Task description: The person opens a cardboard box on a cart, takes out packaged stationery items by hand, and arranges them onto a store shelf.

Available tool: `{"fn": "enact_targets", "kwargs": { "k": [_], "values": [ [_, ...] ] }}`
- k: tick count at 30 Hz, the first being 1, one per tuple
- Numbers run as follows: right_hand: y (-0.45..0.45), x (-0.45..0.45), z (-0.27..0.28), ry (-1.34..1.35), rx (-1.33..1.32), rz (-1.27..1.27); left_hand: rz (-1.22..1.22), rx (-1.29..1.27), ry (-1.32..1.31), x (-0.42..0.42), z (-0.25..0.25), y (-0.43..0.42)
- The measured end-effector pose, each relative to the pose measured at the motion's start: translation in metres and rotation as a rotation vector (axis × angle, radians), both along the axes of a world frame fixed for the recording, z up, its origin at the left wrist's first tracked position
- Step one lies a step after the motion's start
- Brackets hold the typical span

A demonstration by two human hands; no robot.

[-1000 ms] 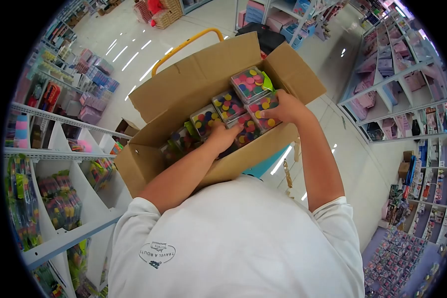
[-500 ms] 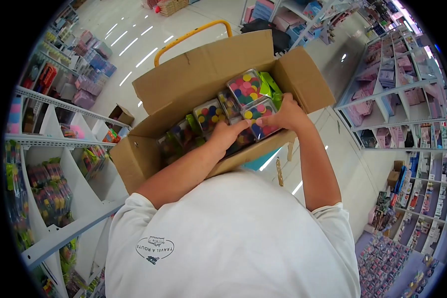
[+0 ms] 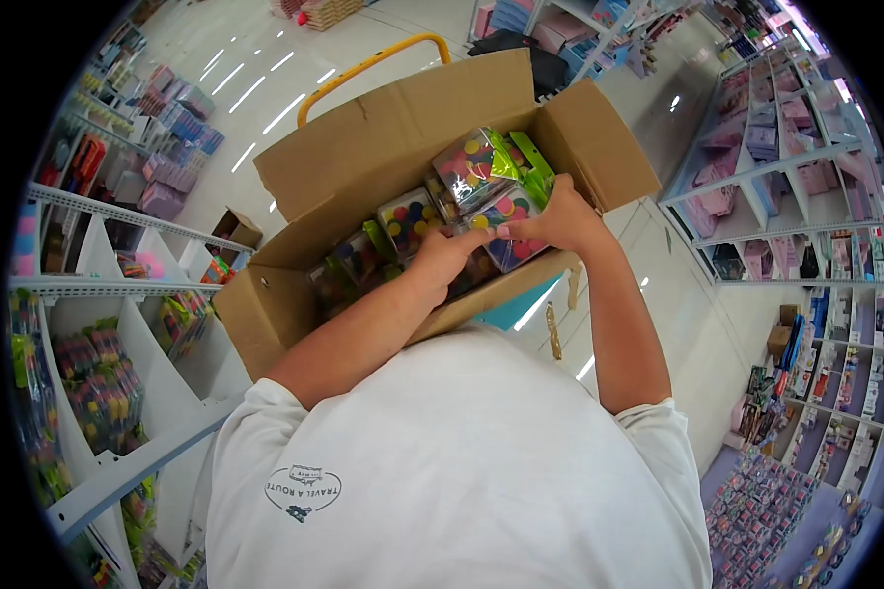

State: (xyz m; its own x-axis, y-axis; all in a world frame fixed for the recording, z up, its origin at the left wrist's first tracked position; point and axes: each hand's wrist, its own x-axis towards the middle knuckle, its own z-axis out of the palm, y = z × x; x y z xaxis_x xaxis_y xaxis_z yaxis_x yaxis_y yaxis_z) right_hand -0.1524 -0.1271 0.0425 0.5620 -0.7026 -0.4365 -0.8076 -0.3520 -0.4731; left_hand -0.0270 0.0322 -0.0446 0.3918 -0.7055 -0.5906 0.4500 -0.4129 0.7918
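Observation:
An open cardboard carton point(image 3: 393, 113) in front of my body holds several clear packs of coloured discs with green header cards. My right hand point(image 3: 565, 224) grips a front clear pack of coloured discs point(image 3: 513, 211) at its right side, thumb over its near edge; its other fingers are partly hidden. My left hand point(image 3: 444, 257) is closed at the same pack's left side. Its thumb reaches to the pack and almost meets my right thumb, while its fingers are hidden in the carton. Another pack point(image 3: 465, 167) leans just behind, its green header point(image 3: 525, 162) to the right.
A yellow tubular handle point(image 3: 373, 61) rises beyond the carton. Left of me stand white shelves point(image 3: 133, 285) with similar green-topped packs. Shelves of pink goods point(image 3: 756, 177) are on the right. A small brown box point(image 3: 236, 228) sits by the left shelf.
The rear pack has tipped and shifted slightly left, showing more of the green headers. The front pack has tilted between my hands, which stay in nearly the same place.

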Motion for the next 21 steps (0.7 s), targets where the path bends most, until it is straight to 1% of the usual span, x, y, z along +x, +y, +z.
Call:
{"fn": "enact_targets", "kwargs": {
  "k": [1,5,7,8,10,11,13,14,16,17,19,21],
  "values": [
    [0.000,0.000,0.001,-0.011,-0.006,-0.004,0.006,0.071,0.015,0.002,-0.007,-0.002],
    [-0.010,-0.004,-0.006,-0.026,0.008,0.003,-0.021,0.016,0.069,0.005,-0.016,-0.001],
    [-0.023,-0.008,-0.016,-0.109,0.123,0.018,-0.038,-0.089,0.126,0.002,0.005,0.001],
    [-0.028,-0.009,-0.021,-0.109,0.124,0.021,-0.035,-0.089,0.126,0.002,0.010,0.002],
    [-0.030,-0.008,-0.020,-0.289,0.429,0.034,-0.058,-0.016,0.153,0.004,0.019,0.003],
    [-0.030,-0.009,-0.019,-0.287,0.429,0.036,-0.055,-0.017,0.155,0.004,0.025,0.003],
    [-0.016,-0.002,-0.002,-0.318,0.629,0.054,-0.017,-0.181,0.402,0.002,0.037,0.006],
    [-0.015,0.000,-0.011,-0.316,0.628,0.055,-0.016,-0.183,0.403,0.001,0.035,0.005],
    [-0.013,0.006,-0.028,-0.156,0.586,0.086,0.032,-0.263,0.458,-0.002,0.025,0.002],
    [-0.013,0.007,-0.034,-0.155,0.586,0.088,0.034,-0.264,0.458,-0.001,0.018,0.002],
    [-0.006,0.010,-0.026,-0.086,0.509,0.161,0.018,-0.367,0.452,0.000,0.009,0.001],
    [0.002,0.009,-0.010,-0.082,0.466,0.167,0.037,-0.363,0.468,0.000,0.006,0.001]
  ]
}}
